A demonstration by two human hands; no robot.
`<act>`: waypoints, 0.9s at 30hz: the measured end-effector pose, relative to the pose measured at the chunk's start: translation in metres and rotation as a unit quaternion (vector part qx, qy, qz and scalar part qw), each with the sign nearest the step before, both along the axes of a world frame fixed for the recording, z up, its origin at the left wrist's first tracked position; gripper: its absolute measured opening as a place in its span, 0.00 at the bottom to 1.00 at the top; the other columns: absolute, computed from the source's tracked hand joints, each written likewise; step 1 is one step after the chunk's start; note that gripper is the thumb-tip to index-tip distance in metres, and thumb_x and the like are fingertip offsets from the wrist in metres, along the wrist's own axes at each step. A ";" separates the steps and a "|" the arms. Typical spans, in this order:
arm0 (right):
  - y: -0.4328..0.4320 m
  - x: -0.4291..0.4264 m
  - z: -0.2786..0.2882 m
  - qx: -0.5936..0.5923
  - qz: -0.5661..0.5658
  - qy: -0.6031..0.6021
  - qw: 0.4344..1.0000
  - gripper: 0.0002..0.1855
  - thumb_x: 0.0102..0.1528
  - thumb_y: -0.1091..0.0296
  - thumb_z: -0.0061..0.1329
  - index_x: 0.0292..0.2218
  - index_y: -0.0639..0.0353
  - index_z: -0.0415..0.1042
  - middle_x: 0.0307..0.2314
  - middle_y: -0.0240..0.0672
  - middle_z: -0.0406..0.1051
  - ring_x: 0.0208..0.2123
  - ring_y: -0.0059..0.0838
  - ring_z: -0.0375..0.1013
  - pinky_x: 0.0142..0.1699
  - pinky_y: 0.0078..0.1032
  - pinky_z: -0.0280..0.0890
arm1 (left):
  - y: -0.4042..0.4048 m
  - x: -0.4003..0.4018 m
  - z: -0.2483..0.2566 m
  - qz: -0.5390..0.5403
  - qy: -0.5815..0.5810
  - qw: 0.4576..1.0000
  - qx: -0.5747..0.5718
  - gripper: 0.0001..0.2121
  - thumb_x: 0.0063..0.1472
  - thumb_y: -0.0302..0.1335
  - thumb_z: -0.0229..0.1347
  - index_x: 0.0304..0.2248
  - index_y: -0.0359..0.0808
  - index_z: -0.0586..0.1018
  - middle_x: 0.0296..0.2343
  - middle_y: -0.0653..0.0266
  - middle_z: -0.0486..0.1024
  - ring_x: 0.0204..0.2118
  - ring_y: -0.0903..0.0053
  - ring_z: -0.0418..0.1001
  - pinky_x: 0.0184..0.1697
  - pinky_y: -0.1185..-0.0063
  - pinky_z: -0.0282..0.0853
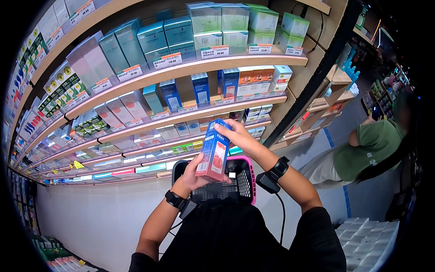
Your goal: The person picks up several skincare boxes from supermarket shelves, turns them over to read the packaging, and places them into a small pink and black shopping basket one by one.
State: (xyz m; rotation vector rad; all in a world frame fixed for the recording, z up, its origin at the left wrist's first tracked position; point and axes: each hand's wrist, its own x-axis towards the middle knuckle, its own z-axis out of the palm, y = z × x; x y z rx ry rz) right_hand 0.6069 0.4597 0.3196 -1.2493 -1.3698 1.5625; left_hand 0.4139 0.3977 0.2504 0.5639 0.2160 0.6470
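Observation:
Between my two hands I hold a tall blue and red carton, tilted, with a picture of red fruit on its front and a barcode near the base. My left hand supports its lower end, fingers partly behind it. Around the top end, my right hand grips with the thumb on the upper face. Below the carton is a black mesh shopping basket with a pink rim. Similar blue cartons stand on the shelf ahead.
Curved-looking wooden shelves hold many boxed products with price tags, among them teal boxes and green-white boxes. At the right stands a person in a green shirt. White packages are stacked at lower right. A black post edges the shelving.

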 end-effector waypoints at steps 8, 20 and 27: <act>0.001 -0.004 -0.023 -0.120 0.040 0.118 0.985 0.23 0.58 0.47 0.46 0.42 0.59 0.69 0.32 0.29 0.73 0.33 0.17 0.74 0.39 0.17 0.70 | -0.008 0.009 0.001 0.013 -0.030 0.999 -0.011 0.45 0.54 0.69 0.32 0.53 0.34 0.62 0.40 0.50 0.74 0.43 0.46 0.73 0.50 0.48 0.62; 0.001 0.009 -0.009 -0.012 0.059 0.115 0.992 0.21 0.55 0.60 0.49 0.48 0.59 0.67 0.39 0.32 0.70 0.42 0.22 0.71 0.48 0.22 0.66 | 0.002 0.009 0.011 -0.008 0.097 0.995 0.038 0.25 0.59 0.36 0.55 0.53 0.36 0.64 0.46 0.56 0.71 0.49 0.65 0.71 0.55 0.66 0.64; -0.027 0.001 0.028 0.266 0.216 -0.048 0.938 0.42 0.46 0.69 0.59 0.58 0.59 0.54 0.54 0.45 0.58 0.57 0.38 0.59 0.61 0.35 0.56 | 0.008 -0.004 -0.008 0.155 0.225 0.961 0.049 0.31 0.34 0.09 0.53 0.45 0.31 0.70 0.36 0.57 0.75 0.42 0.65 0.75 0.45 0.69 0.73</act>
